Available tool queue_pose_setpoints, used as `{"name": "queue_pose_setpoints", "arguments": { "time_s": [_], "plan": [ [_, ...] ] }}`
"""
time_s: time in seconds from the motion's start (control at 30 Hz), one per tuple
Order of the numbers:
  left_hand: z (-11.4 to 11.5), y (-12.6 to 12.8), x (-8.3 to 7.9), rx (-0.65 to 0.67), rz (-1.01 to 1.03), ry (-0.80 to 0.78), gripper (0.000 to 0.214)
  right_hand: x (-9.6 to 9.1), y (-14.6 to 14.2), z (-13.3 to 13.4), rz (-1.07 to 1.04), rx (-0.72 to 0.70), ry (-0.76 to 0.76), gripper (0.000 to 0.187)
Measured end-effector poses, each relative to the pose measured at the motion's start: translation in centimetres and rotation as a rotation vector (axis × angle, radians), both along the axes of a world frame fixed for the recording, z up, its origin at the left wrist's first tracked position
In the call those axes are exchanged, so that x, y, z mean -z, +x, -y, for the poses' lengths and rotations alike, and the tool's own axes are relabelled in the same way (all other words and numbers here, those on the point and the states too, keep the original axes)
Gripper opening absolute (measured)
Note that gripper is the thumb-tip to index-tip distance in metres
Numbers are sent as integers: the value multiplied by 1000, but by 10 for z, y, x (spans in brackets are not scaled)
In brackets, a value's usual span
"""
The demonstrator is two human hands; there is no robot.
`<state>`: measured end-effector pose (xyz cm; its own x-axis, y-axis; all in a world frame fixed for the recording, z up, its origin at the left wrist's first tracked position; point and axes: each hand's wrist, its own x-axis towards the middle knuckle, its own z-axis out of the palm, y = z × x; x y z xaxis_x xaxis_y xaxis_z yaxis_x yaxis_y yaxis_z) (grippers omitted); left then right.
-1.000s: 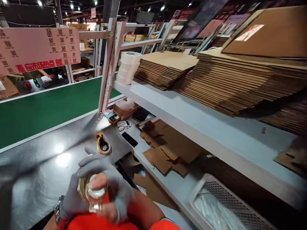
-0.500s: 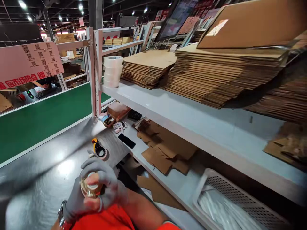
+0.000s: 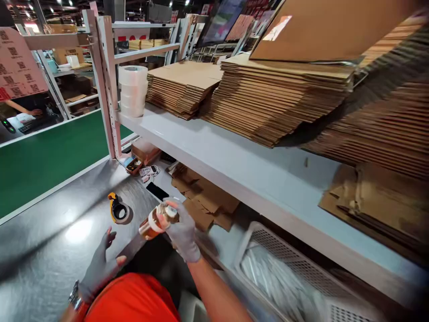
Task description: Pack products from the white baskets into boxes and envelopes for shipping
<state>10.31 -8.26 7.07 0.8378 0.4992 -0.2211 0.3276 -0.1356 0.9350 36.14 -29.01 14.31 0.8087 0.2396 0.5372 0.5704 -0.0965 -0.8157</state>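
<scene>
My right hand (image 3: 181, 232), in a grey glove, is closed round a small amber bottle (image 3: 154, 222) with a white cap, held tilted over the gap between the steel table and the low shelf. My left hand (image 3: 100, 264), also gloved and with a watch at the wrist, hovers open over the near edge of the steel table (image 3: 50, 241), holding nothing. A yellow-and-black tape dispenser (image 3: 117, 209) lies on the table just beyond the left hand.
A white shelf (image 3: 214, 152) carries stacks of flat cardboard (image 3: 275, 98) and tape rolls (image 3: 132, 91). Below it lie cardboard scraps (image 3: 204, 203), a black phone (image 3: 157, 191) and a white mesh basket (image 3: 284, 273). A green conveyor (image 3: 47, 156) runs at left, another person's arm beyond it.
Both hands held the bottle together near my chest. The left hand has let go and opened, and the right hand has carried the bottle up and rightward. The view swung right.
</scene>
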Motion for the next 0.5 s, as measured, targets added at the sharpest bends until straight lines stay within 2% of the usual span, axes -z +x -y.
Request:
{"name": "queue_pose_setpoints", "arguments": {
  "time_s": [0.1, 0.2, 0.27, 0.37, 0.5],
  "plan": [
    [-2, -33, 30, -162, -103, -52, 104, 37, 64, 20, -99, 228, -91, 46],
    [3, -70, 55, -375, -215, -139, 102, 73, 124, 31, -123, 343, -202, 53],
    [9, -94, 66, -507, -276, -192, 99, 95, 155, 35, -144, 415, -248, 53],
    [15, -129, 74, -625, -335, -247, 95, 118, 185, 39, -171, 473, -296, 50],
    [15, -170, 83, -668, -405, -232, 81, 130, 208, 43, -163, 505, -414, 44]
  ]
}}
